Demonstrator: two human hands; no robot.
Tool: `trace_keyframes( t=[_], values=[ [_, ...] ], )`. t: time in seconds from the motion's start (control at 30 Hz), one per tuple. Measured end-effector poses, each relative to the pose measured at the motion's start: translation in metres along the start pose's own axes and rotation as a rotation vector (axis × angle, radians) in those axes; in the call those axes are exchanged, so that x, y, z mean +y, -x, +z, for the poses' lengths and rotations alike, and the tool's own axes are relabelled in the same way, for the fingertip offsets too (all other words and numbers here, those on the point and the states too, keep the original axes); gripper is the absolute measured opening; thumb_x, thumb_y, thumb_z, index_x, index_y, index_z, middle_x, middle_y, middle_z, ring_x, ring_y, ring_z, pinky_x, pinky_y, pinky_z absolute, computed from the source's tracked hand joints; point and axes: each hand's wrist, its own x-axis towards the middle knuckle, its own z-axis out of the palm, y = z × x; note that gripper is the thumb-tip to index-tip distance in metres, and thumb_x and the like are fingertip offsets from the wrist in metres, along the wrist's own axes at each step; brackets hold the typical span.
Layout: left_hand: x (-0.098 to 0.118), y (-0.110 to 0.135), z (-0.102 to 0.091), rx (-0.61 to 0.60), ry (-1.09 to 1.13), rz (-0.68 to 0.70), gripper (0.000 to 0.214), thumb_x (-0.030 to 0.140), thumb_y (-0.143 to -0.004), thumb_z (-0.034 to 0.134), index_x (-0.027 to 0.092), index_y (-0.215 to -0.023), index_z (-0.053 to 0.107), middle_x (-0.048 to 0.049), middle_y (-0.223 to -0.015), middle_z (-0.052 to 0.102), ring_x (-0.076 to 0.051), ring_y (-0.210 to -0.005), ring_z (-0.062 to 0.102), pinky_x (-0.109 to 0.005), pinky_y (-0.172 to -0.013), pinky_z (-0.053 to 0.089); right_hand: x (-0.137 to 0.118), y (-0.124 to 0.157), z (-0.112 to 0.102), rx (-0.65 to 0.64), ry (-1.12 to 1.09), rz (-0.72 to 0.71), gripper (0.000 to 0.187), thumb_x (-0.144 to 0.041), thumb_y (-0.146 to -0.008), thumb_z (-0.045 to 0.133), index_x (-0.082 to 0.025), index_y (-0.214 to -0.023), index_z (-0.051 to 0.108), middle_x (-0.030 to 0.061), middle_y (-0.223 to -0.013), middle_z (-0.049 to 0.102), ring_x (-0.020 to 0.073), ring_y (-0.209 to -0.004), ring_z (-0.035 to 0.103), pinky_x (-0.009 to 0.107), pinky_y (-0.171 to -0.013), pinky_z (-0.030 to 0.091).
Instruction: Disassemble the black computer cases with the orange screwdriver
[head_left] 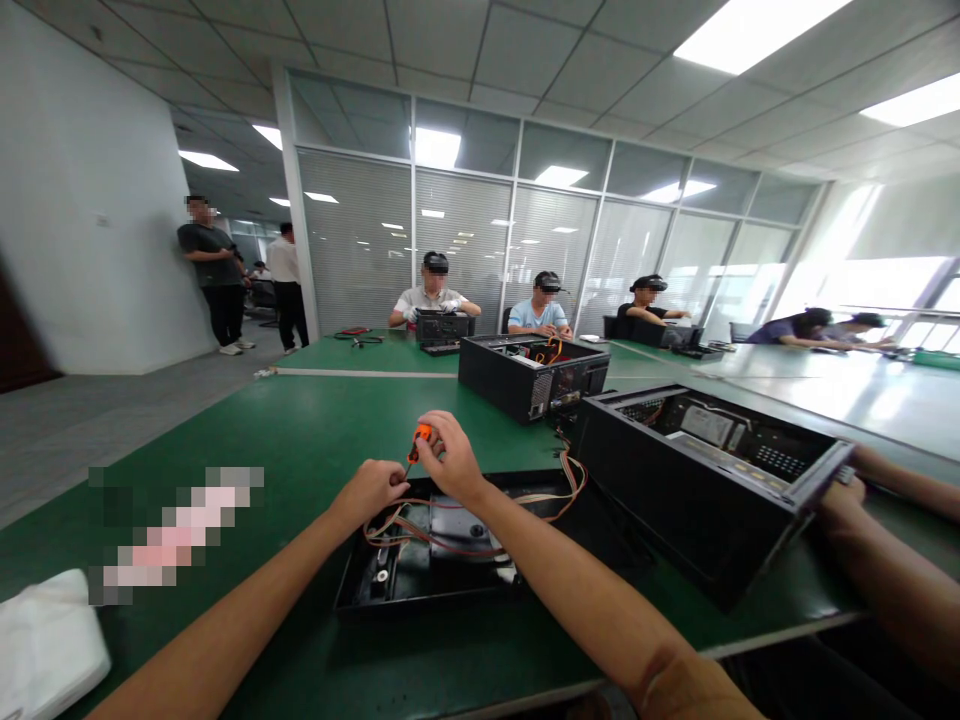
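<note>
An orange and black screwdriver (pixel 418 440) is in my right hand (pixel 454 460), its handle gripped from above and its thin shaft slanting down to the left. The fingertips of my left hand (pixel 373 490) are pinched together by the screwdriver's tip; what they hold, if anything, is too small to make out. Both hands are over the far left part of a black computer case panel (pixel 390 582), lying with its inner side up. Thin ribbon wires (pixel 409 520) loop across it and run right toward a computer case. My right forearm hides part of the panel.
A black computer case (pixel 675 500) lies open to the right, with a neighbour's hand (pixel 840 500) at its side. Beyond stands another open case (pixel 499 375). At left are a white bag (pixel 52 640) and a blurred-out item. Co-workers sit across the green table (pixel 322 420).
</note>
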Motion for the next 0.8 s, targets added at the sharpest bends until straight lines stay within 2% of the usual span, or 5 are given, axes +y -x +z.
trace_keyframes(
  t=[0.13,0.33,0.57,0.67,0.8],
  values=[
    [0.0019,0.0006,-0.0015,-0.009,0.021,0.004,0.017,0.026,-0.072,0.050,0.017,-0.060,0.058,0.0003,-0.057,0.057,-0.011,-0.053,0.049,-0.021,-0.054,0.031,0.0015,-0.0005,0.0006,-0.022,-0.020,0.000,0.026,-0.022,-0.081,0.046,-0.019,-0.106,0.052,0.0077,-0.102,0.048,0.0098,-0.073,0.051,0.020,-0.060,0.047],
    [-0.0018,-0.0011,0.0021,-0.025,0.035,-0.011,0.014,0.023,-0.070,0.050,0.017,-0.059,0.057,0.0012,-0.056,0.055,-0.010,-0.053,0.047,-0.020,-0.053,0.031,0.0051,-0.0014,0.0034,-0.036,-0.039,0.026,0.028,-0.031,-0.074,0.060,-0.019,-0.100,0.056,0.0049,-0.094,0.051,0.0091,-0.066,0.050,0.020,-0.058,0.047],
    [-0.0035,-0.0034,0.0035,-0.092,0.071,-0.056,0.007,0.021,-0.065,0.054,0.016,-0.066,0.058,0.0016,-0.061,0.058,-0.011,-0.057,0.051,-0.019,-0.055,0.033,-0.0008,-0.0024,-0.0001,-0.063,0.018,-0.078,0.031,-0.020,-0.082,0.045,-0.020,-0.113,0.051,0.0063,-0.104,0.056,0.0146,-0.097,0.052,0.027,-0.085,0.044],
    [-0.0014,-0.0028,0.0022,-0.075,0.056,-0.058,0.008,0.021,-0.066,0.053,0.016,-0.062,0.057,0.0014,-0.059,0.057,-0.010,-0.056,0.050,-0.020,-0.054,0.033,-0.0012,-0.0013,0.0002,-0.101,0.041,-0.113,0.033,-0.017,-0.083,0.041,-0.020,-0.115,0.049,0.0060,-0.106,0.057,0.0144,-0.099,0.052,0.028,-0.087,0.042],
    [-0.0002,-0.0010,0.0010,-0.053,0.048,-0.030,0.017,0.027,-0.071,0.050,0.016,-0.062,0.059,0.0002,-0.059,0.058,-0.011,-0.056,0.050,-0.020,-0.055,0.033,0.0003,-0.0007,0.0011,-0.053,0.051,-0.100,0.033,-0.019,-0.083,0.041,-0.019,-0.115,0.047,0.0068,-0.107,0.057,0.0147,-0.100,0.052,0.029,-0.089,0.041]
  ],
)
